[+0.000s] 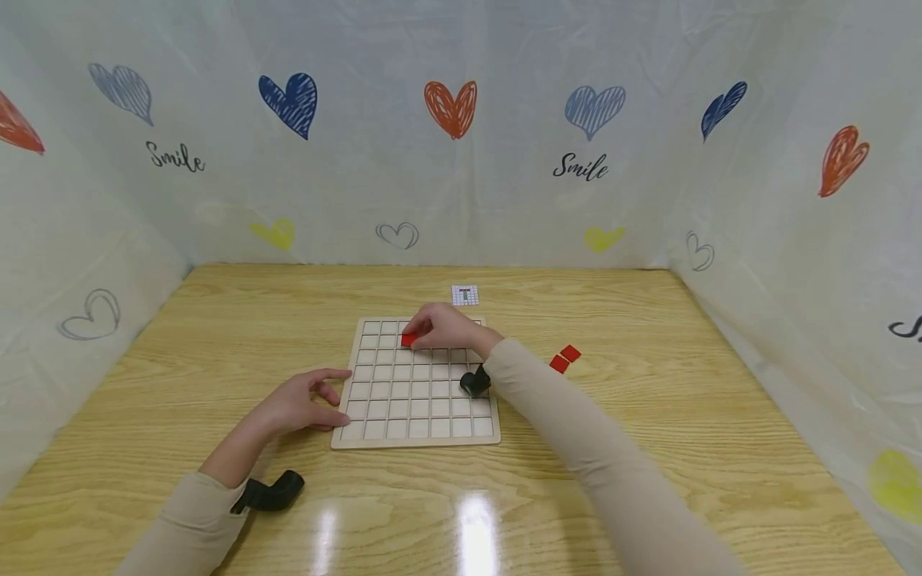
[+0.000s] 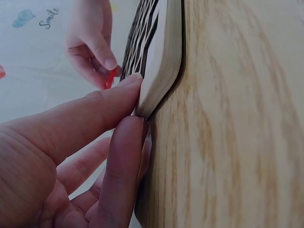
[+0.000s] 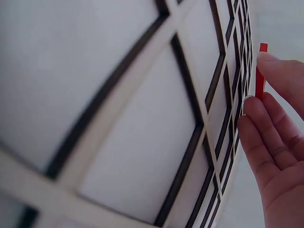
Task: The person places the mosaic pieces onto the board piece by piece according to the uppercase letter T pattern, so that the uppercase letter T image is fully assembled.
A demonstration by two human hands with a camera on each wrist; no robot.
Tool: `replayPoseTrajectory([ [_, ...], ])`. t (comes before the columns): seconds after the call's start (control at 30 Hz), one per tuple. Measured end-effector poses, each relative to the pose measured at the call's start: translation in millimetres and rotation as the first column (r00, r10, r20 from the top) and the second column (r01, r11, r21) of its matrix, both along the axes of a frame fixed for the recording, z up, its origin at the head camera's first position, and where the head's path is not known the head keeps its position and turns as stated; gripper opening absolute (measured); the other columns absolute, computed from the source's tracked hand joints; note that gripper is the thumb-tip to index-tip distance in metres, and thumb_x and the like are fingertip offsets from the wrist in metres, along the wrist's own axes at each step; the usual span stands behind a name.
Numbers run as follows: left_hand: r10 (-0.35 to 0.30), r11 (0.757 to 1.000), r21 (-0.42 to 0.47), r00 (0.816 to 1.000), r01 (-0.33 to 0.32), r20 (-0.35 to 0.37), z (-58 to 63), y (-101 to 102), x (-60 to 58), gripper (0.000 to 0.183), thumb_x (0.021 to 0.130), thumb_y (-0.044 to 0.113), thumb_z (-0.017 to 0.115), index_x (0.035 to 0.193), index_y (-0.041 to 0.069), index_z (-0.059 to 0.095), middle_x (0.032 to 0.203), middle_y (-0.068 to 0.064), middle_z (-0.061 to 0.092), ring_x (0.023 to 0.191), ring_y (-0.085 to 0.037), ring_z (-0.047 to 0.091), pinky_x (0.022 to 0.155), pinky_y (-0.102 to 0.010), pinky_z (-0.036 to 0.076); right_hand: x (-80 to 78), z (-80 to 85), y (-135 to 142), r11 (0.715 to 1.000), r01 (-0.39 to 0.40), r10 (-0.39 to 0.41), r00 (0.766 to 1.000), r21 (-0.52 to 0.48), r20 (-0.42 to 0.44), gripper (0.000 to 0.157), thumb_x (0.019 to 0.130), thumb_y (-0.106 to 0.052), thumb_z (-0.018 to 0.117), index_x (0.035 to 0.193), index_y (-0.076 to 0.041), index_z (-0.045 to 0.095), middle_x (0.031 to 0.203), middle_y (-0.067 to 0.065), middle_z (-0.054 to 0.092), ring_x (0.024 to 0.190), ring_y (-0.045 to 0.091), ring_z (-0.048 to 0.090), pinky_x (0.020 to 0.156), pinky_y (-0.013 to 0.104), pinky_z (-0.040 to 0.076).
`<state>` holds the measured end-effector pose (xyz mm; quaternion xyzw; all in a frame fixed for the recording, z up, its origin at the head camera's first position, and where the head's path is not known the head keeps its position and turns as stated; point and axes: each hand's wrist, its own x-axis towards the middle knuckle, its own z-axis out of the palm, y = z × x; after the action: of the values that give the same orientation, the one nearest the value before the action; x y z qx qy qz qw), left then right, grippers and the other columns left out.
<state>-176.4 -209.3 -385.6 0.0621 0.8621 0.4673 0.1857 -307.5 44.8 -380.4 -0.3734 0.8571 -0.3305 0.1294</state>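
A pale wooden grid board (image 1: 380,395) with white square cells lies on the table. Over its far part, my right hand (image 1: 446,326) pinches a red square tile (image 1: 408,340) between thumb and fingers. The right wrist view shows the tile (image 3: 260,83) edge-on, standing close to the grid. At the board's left side is my left hand (image 1: 298,404), its thumb and index finger spread apart and touching the edge. Seen from the left wrist, the thumb (image 2: 102,102) rests on the board's rim (image 2: 164,61).
Two more red tiles (image 1: 559,364) lie on the table right of the board, beside my right forearm. Behind the board is a small card (image 1: 464,295) printed with a grid pattern. A white curtain (image 1: 519,192) with hearts surrounds the wooden table (image 1: 634,320).
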Motion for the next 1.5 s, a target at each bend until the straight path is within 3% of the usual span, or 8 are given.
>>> replayPoseTrajectory([
  [0.37, 0.002, 1.0, -0.005, 1.0, -0.002, 0.003, 1.6, 0, -0.4, 0.075, 0.071, 0.012, 0.081, 0.135, -0.003, 0.043, 0.09, -0.011, 0.053, 0.067, -0.017, 0.053, 0.059, -0.03, 0.05, -1.7, 2.7, -10, 0.995, 0.072, -0.073, 0.997, 0.076, 0.012, 0.023, 0.082, -0.01, 0.072, 0.104, -0.006, 0.071, 0.098, 0.003, 0.061, 0.086, 0.011, 0.057, 0.074, 0.019, 0.045],
  [1.03, 0.005, 1.0, 0.0, 1.0, -0.005, 0.007, 3.5, 0, -1.2, 0.076, 0.071, 0.011, 0.082, 0.135, -0.003, 0.043, 0.09, -0.011, 0.053, 0.067, -0.017, 0.053, 0.06, -0.03, 0.05, -7.1, 2.2, -15, 0.989, 0.044, -0.039, 0.999, 0.141, -0.038, 0.026, 0.079, -0.012, 0.076, 0.104, -0.005, 0.071, 0.099, 0.003, 0.062, 0.089, 0.012, 0.057, 0.075, 0.018, 0.045],
  [1.5, 0.011, 1.0, 0.003, 1.0, -0.011, 0.014, -0.2, -1, 0.2, 0.077, 0.07, 0.012, 0.082, 0.135, -0.002, 0.043, 0.091, -0.011, 0.052, 0.066, -0.017, 0.053, 0.059, -0.03, 0.05, 1.0, 6.6, -2, 0.994, 0.015, -0.009, 0.998, 0.106, -0.06, 0.022, 0.08, -0.008, 0.074, 0.101, -0.005, 0.072, 0.093, 0.002, 0.06, 0.085, 0.012, 0.056, 0.075, 0.019, 0.044],
])
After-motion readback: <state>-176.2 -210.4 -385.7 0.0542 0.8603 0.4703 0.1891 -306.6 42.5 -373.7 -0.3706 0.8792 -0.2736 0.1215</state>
